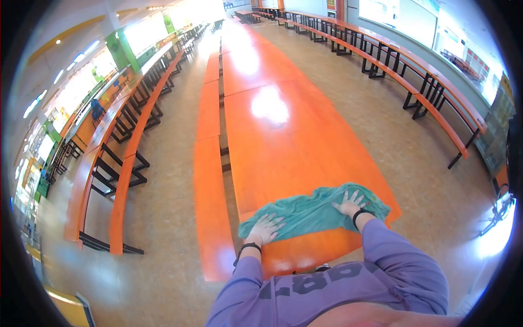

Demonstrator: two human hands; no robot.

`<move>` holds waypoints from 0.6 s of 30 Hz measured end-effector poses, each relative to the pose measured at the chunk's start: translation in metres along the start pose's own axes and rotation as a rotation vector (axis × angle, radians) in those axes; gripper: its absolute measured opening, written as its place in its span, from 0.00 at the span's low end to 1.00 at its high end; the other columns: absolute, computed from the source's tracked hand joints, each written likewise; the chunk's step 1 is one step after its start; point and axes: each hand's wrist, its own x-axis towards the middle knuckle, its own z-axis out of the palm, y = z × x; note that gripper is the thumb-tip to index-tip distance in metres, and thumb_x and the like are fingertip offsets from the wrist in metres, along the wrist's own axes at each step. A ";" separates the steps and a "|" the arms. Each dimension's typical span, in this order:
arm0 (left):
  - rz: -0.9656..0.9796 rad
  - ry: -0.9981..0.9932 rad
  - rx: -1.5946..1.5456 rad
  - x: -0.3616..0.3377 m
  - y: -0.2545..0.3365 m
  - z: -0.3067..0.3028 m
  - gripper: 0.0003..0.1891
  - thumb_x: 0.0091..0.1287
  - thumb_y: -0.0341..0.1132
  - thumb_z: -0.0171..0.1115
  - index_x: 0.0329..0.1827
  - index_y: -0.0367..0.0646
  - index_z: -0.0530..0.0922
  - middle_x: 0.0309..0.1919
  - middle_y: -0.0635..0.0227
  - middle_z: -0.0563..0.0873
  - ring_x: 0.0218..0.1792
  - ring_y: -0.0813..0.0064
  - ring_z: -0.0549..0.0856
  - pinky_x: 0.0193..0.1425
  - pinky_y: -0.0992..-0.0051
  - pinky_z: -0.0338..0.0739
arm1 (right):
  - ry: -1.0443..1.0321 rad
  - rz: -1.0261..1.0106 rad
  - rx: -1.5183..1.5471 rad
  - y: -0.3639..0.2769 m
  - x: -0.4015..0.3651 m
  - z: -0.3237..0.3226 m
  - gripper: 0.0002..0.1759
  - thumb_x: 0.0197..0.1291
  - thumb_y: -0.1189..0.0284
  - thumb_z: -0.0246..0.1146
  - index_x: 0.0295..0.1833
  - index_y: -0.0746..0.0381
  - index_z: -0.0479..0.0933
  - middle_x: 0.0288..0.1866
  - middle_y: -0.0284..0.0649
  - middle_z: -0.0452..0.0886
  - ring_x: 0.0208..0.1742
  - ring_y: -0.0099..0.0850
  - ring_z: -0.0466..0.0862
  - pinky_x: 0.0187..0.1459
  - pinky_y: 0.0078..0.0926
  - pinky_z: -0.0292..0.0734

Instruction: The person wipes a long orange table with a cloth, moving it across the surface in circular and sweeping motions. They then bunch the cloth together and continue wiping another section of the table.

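Note:
A green cloth [308, 210] lies spread and wrinkled across the near end of a long orange table [294, 158]. My left hand [266, 228] rests flat on the cloth's left part, fingers spread and pointing right. On the right part of the cloth, my right hand [350, 204] presses down with its fingers stretched out and apart. Neither hand is closed around the fabric. Dark bands circle both wrists, below purple sleeves. The cloth reaches nearly from one side edge of the table to the other.
An orange bench [210, 196] runs along the table's left side, with a narrow gap between. Further left stand another bench [133, 147] and a long table [90, 169]. Along the right wall runs another bench and table row [392, 71]. Tiled floor [169, 191] lies between the rows.

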 end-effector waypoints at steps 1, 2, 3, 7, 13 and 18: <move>-0.017 0.007 0.005 -0.001 0.002 0.001 0.27 0.61 0.43 0.50 0.66 0.63 0.61 0.68 0.81 0.57 0.69 0.70 0.54 0.72 0.63 0.45 | -0.003 -0.003 0.001 0.000 -0.001 0.000 0.54 0.48 0.33 0.47 0.72 0.50 0.33 0.72 0.51 0.21 0.70 0.58 0.24 0.62 0.67 0.27; -0.035 0.015 0.011 -0.001 0.004 0.001 0.27 0.60 0.42 0.51 0.66 0.63 0.61 0.68 0.80 0.57 0.69 0.70 0.55 0.72 0.63 0.46 | -0.005 -0.006 0.003 0.000 -0.001 -0.003 0.54 0.48 0.33 0.47 0.72 0.50 0.33 0.72 0.51 0.21 0.70 0.58 0.24 0.62 0.67 0.27; -0.044 0.037 0.020 -0.001 0.005 0.002 0.27 0.60 0.42 0.51 0.66 0.63 0.61 0.68 0.80 0.58 0.69 0.70 0.55 0.72 0.62 0.46 | -0.010 -0.006 0.003 0.000 -0.002 -0.006 0.54 0.48 0.33 0.47 0.72 0.50 0.33 0.72 0.51 0.21 0.70 0.58 0.24 0.63 0.66 0.28; -0.132 0.047 0.071 0.000 0.015 0.009 0.28 0.59 0.43 0.50 0.66 0.62 0.61 0.68 0.79 0.58 0.69 0.68 0.55 0.71 0.59 0.47 | -0.043 -0.016 -0.012 -0.002 -0.002 -0.010 0.54 0.49 0.33 0.46 0.72 0.50 0.32 0.71 0.52 0.20 0.70 0.59 0.26 0.62 0.67 0.30; -0.311 -0.068 0.095 0.005 0.042 0.016 0.29 0.60 0.45 0.45 0.68 0.57 0.57 0.70 0.75 0.54 0.70 0.61 0.50 0.70 0.53 0.45 | -0.028 -0.062 -0.071 0.006 -0.010 -0.015 0.53 0.50 0.33 0.45 0.72 0.51 0.33 0.72 0.54 0.23 0.70 0.61 0.29 0.61 0.69 0.35; -0.449 -0.214 0.060 0.012 0.063 0.020 0.30 0.63 0.49 0.40 0.69 0.54 0.54 0.71 0.70 0.50 0.71 0.57 0.46 0.70 0.52 0.41 | 0.040 -0.109 -0.110 0.011 -0.005 -0.014 0.51 0.52 0.35 0.44 0.72 0.52 0.35 0.71 0.57 0.28 0.70 0.63 0.35 0.62 0.65 0.42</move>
